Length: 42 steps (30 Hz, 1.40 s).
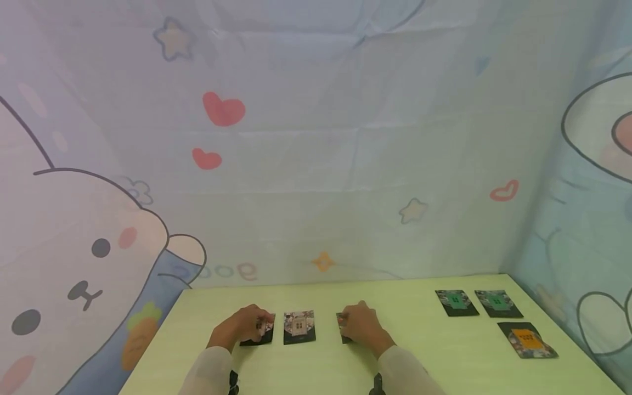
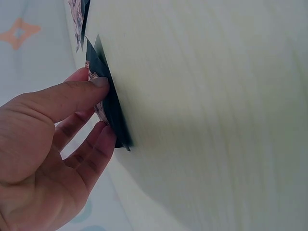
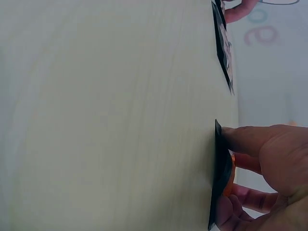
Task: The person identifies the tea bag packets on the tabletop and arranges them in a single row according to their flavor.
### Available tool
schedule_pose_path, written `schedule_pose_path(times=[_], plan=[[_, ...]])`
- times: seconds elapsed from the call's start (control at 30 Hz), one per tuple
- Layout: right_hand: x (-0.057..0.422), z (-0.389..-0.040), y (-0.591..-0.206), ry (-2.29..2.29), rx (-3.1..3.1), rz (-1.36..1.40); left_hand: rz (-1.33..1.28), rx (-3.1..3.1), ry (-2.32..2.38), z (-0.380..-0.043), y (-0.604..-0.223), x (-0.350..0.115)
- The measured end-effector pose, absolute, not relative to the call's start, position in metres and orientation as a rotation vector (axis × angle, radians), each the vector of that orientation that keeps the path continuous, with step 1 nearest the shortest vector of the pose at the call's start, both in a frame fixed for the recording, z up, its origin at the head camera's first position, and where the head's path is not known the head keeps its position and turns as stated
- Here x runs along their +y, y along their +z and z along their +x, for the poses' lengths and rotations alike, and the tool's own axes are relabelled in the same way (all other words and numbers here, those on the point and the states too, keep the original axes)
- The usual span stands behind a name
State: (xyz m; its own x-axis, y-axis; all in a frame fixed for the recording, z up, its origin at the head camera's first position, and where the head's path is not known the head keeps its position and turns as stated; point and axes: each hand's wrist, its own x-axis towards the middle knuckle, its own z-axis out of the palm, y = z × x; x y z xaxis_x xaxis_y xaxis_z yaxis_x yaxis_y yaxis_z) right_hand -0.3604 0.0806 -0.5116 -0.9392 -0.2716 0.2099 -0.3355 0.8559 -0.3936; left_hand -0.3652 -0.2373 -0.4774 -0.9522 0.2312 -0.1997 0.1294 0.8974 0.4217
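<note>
On the left of the group, my left hand [image 1: 246, 322] grips a small flat sachet [image 1: 267, 331] by its edges; it has a dark back and a patterned front with a pale label. The left wrist view has the thumb along one side of this sachet [image 2: 113, 113] and fingers at the other. My right hand [image 1: 364, 327] holds another sachet [image 1: 340, 318] and covers most of it. In the right wrist view, orange shows on that sachet's front [image 3: 228, 185], between thumb and fingers. Between the hands lies a pale-labelled sachet [image 1: 299, 327], untouched.
At the table's right lie two green-labelled sachets [image 1: 456, 302] side by side, with an orange-labelled sachet [image 1: 528, 340] nearer the front. A cartoon-printed cloth [image 1: 355, 208] hangs behind the pale yellow-green table [image 1: 306, 373] and along both sides.
</note>
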Motion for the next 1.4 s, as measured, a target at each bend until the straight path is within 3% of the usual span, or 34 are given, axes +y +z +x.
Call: schedule_pose_path(times=[1.4], plan=[[0.032,-0.367,-0.513,0.666,-2.885,0.452,0.268,2.822,0.618,-0.370,-0.487,-0.241]])
